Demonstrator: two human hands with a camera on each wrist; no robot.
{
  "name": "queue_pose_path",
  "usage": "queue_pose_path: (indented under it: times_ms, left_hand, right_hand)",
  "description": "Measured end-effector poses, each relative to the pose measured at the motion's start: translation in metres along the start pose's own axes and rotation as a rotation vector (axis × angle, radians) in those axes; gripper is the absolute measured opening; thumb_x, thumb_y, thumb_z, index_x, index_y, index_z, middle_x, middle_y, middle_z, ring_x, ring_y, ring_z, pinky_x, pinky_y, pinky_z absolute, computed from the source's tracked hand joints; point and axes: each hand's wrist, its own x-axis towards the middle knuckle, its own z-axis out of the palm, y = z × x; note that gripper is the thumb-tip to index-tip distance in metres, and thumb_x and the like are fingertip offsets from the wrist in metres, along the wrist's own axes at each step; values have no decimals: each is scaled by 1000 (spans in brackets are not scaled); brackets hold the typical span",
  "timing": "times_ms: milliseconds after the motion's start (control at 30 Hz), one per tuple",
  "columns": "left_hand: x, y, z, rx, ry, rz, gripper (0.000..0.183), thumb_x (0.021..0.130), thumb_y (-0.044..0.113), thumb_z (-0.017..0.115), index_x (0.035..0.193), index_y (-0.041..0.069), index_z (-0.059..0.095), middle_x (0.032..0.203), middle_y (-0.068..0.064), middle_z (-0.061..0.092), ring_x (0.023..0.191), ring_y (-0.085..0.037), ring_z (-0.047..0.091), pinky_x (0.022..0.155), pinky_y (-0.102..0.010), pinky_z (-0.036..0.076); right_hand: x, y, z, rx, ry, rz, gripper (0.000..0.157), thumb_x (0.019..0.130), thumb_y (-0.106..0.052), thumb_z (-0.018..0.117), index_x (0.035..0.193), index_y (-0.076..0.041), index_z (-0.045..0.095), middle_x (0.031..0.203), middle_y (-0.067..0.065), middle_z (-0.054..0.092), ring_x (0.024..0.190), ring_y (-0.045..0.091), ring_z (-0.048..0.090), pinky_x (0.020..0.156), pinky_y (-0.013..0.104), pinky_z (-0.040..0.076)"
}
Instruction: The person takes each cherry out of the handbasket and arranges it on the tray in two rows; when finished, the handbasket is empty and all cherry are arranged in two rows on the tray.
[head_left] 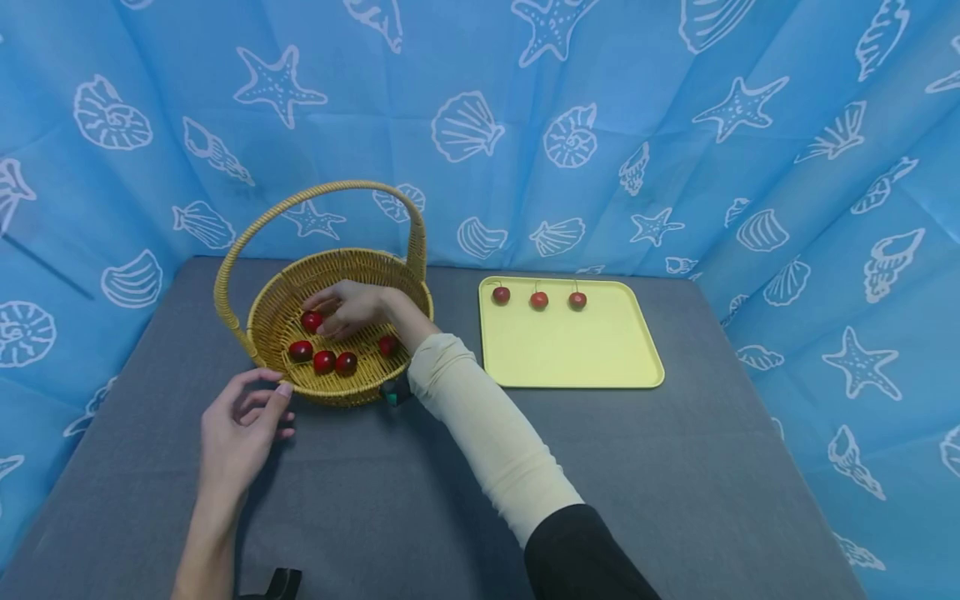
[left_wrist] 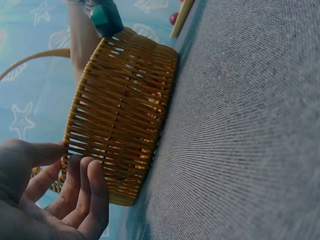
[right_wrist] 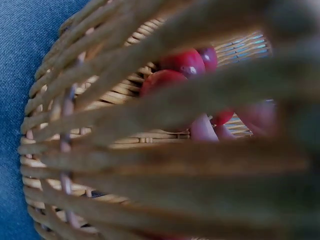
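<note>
A round wicker basket [head_left: 341, 260] with a tall handle holds several dark red cherries [head_left: 324, 362]. My right hand [head_left: 352, 307] reaches down into it from the right, thumb and fingers around a cherry [head_left: 312, 321] near the left inside. In the right wrist view the fingertips [right_wrist: 202, 129] show beside a cherry [right_wrist: 222, 117], partly hidden behind the blurred basket weave. At the front left, my left hand [head_left: 243, 417] pinches the basket's rim between thumb and fingers. The left wrist view shows these fingers [left_wrist: 97, 185] against the wicker side.
Right of the basket lies a yellow tray [head_left: 570, 354] with three stemmed cherries [head_left: 539, 300] in a row along its far side. Grey cloth [head_left: 420, 517] covers the table. A blue curtain [head_left: 480, 200] with shell prints hangs behind.
</note>
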Motion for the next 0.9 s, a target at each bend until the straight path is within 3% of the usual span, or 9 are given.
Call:
queue_pose_path:
  times_ms: [267,500,900]
  left_hand:
    - [1,0,-1,-11,-15,-9,36,108,33,69,138,15,61,95,12,75,79,-5,75,65,-22,68]
    - [0,-1,-2,-13,-19,-9,34,108,33,69,137,17,61,95,12,75,79,-4,75,66,-22,68]
    - [0,0,-2,-33,-9,-9,34,107,30,71,136,15,62,92,14,75,77,-5,75,64,-23,68]
  right_hand:
    - [-1,3,0,-69,-9,-18,53,108,-2,62,160,-3,50,164,15,52,146,27,59,122,40,56]
    - [-5,8,-6,-173,51,-32,48,105,-10,71,151,-9,61,152,8,64,129,17,67,104,24,61]
    - [-20,18,-32,-18,100,-145,41,106,-12,70,145,-1,63,146,12,64,134,38,68,112,44,63]
